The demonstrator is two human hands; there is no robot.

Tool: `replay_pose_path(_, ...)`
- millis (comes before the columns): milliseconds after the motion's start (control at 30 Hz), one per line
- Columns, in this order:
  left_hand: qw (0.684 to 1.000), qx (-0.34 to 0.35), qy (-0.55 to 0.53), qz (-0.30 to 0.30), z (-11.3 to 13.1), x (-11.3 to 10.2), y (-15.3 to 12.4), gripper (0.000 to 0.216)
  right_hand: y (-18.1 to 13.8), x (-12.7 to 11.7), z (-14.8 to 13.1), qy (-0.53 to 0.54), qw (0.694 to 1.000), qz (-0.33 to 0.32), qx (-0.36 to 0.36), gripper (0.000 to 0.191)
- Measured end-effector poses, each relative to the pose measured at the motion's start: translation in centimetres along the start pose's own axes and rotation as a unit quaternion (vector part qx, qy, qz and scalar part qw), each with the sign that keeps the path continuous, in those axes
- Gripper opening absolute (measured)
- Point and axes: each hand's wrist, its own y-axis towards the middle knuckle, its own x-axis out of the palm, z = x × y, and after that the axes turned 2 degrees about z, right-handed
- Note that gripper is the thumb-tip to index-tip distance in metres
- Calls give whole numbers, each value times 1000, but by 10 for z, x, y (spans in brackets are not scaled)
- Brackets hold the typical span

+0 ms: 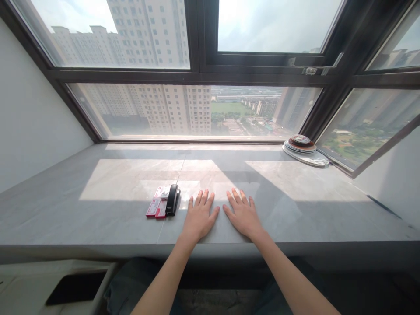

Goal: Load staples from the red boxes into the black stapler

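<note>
Both hands lie flat on the grey window ledge (114,227), palms down and fingers spread. My left hand (201,216) holds nothing; just to its left stands a black stapler (172,200). Against the stapler's left side are several small red-and-white boxes (153,207), which look like staple boxes, with a small silvery piece on or among them that I cannot make out. My right hand (243,213) is also without anything in it, its thumb a short gap from the left thumb.
A stack of plates or round coasters (300,146) sits in the far right corner by the window frame (197,76). A thin dark stick-like item (383,207) lies along the right wall. Below the ledge at left, a dark flat object (77,288) rests on a pale surface.
</note>
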Motion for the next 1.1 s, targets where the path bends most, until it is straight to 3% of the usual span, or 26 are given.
replay_pose_path(433,997,-17,60,-43,4,-6,1,55,3,-2,-6,-60,998,-25,15,63)
replay_pose_path(1100,997,-12,63,-34,3,-6,0,58,2,-6,-9,-74,996,-38,13,71)
